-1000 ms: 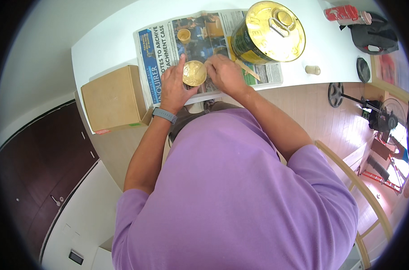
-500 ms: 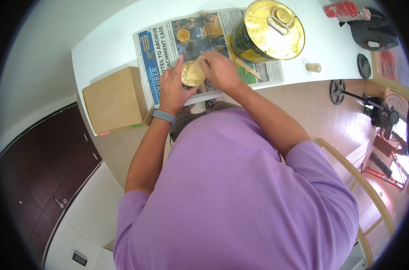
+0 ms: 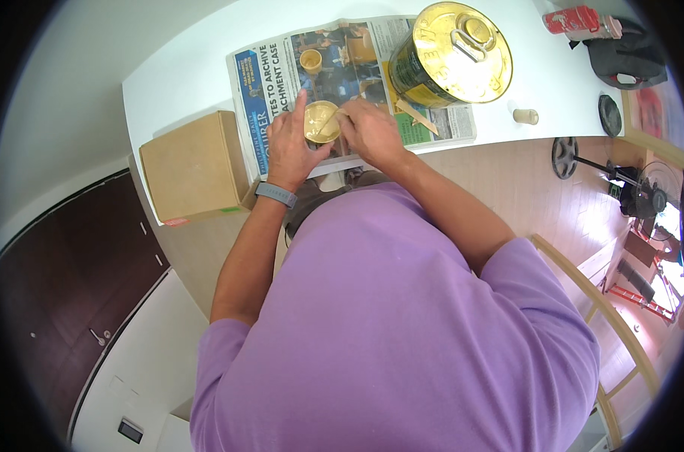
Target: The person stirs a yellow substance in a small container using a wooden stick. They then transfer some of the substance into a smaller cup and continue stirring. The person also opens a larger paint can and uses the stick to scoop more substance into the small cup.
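Observation:
On the newspaper (image 3: 361, 83), a small round cup (image 3: 319, 102) with a tan, glossy mixture inside stands between my hands. My left hand (image 3: 289, 149) grips it from the left, index finger stretched along the far side and thumb at the near side. Fingers of my right hand (image 3: 376, 135) pinch a flat wooden stick (image 3: 328, 122), whose lower end dips into the mixture. Just beyond the right hand lies another wooden stick (image 3: 417, 118), beside a large gold-topped tin can (image 3: 462, 53) with a folded handle. Its lid is on.
A brown cardboard box (image 3: 191, 167) rests at the table's left edge. To the right are a small pale jar (image 3: 525, 116), a black disc (image 3: 609, 114), a red bottle (image 3: 571, 19) and a dark bag (image 3: 624, 54). A fan (image 3: 650, 196) stands farther right, past the wooden railing (image 3: 583, 294).
My right hand has shifted slightly down and right, and the stick now leans lower across the cup. The left hand keeps its hold in nearly the same place.

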Tool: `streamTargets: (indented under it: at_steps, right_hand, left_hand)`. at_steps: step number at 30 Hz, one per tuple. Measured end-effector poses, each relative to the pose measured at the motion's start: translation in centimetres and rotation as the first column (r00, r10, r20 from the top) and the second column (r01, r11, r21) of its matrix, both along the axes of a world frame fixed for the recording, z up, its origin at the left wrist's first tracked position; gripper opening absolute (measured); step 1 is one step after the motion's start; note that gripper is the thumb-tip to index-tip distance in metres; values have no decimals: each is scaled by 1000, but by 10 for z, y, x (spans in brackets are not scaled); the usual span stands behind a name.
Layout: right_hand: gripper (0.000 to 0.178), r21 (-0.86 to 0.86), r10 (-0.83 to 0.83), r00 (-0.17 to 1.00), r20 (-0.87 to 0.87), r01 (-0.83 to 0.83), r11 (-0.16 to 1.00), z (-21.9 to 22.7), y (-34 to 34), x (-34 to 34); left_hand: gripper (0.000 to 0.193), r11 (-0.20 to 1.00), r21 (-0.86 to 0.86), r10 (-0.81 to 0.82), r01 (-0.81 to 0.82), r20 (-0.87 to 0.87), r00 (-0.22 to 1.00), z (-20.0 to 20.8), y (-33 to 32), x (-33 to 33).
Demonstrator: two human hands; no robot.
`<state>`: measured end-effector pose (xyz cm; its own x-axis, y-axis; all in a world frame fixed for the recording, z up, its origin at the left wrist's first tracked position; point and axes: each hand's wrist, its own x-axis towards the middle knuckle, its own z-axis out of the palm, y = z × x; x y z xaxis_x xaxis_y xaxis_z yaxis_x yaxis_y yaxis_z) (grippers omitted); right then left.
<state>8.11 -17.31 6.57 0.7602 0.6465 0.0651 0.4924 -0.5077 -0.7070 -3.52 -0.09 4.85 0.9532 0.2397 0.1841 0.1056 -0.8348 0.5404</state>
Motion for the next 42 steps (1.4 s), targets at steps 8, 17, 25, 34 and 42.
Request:
streamTargets:
  at_steps: [8,17,25,34,42]
  right_hand:
    - [19,69,-21,999,-29,23,997,-4,14,7]
    - [21,93,-63,998,-15,64,994,3,16,14]
    - [20,49,30,1000,-6,-30,998,9,7,32]
    - [19,15,9,999,-42,-9,1000,5,-3,22]
    - [19,53,116,993,28,-117,992,17,17,22]
  left_hand:
    - [125,1000,5,-9,9,-11,1000,4,-1,2]
    - [124,999,35,-37,35,54,998,8,-4,4]
    - [124,998,40,-42,42,1,999,12,1,2]
    - [124,996,79,-51,50,4,999,13,3,3]
    - [127,993,74,-97,96,6,995,14,2,7]
